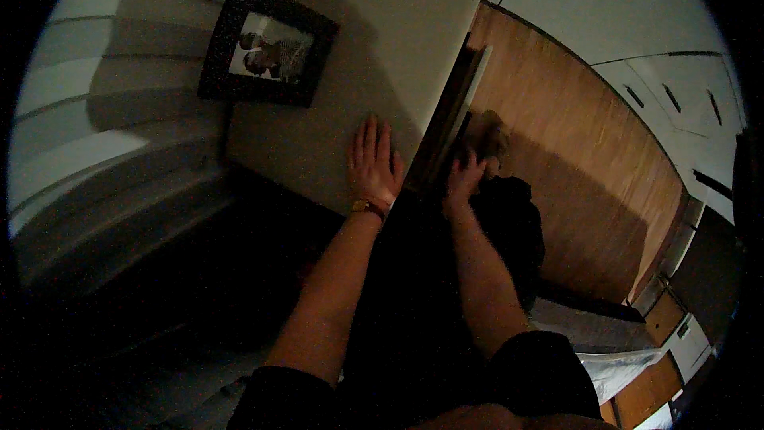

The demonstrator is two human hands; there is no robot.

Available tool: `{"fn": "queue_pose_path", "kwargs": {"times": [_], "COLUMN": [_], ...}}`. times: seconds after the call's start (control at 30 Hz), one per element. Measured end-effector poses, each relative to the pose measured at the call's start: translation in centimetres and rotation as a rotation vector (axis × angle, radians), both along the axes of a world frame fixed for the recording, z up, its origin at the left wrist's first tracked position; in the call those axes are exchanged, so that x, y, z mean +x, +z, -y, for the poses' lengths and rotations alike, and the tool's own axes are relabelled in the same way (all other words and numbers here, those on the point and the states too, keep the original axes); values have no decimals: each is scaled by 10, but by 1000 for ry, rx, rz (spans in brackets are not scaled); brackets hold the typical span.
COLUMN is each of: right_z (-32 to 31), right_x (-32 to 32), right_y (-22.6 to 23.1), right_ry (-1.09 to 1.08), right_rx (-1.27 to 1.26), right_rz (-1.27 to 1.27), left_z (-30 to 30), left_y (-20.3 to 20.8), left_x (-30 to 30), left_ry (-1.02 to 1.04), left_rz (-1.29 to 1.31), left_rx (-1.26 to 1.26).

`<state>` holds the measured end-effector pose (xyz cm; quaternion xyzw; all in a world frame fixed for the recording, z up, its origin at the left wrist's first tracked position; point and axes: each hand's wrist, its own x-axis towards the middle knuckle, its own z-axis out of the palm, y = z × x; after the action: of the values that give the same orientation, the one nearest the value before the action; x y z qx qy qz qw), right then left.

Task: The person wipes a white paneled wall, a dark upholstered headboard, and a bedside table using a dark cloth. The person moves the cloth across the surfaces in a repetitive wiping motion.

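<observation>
My left hand (372,161) lies flat, fingers stretched out, on the pale top of a low cabinet (318,155), close to its right edge. A bracelet or watch (368,207) circles that wrist. My right hand (465,181) is lower and to the right, beside a drawer (480,73) that stands partly pulled out from the cabinet. Its visible fingers look apart and partly bent, and I see nothing held in them. Shadow hides whether they touch the drawer's edge. A black-framed picture (314,80) stands at the cabinet's far left.
Wooden flooring (573,135) stretches to the right, with white cupboard fronts (649,84) and dark handles beyond. My dark-clad leg (513,211) and a dim foot (495,143) are beside the right hand. Pale slatted boards (72,72) line the left. Deep shadow covers the lower left.
</observation>
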<state>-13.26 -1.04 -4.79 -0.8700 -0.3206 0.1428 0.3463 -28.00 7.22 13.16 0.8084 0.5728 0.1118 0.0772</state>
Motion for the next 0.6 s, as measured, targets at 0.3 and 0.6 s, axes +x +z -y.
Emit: {"fn": "queue_pose_path", "kwargs": {"times": [0.3,0.6], "right_z": [12,85], "right_x": [-22,-65], "right_y": [-44,-39], "right_ry": [-131,-172], "right_rx": [155,-257], "right_rz": [-574,-483], "left_z": [1,-8], "left_y": [-10,-4], "left_x": [-5,-12], "left_ry": [-6,17], "left_rz": [7,-8], "left_rx": [62,29]}}
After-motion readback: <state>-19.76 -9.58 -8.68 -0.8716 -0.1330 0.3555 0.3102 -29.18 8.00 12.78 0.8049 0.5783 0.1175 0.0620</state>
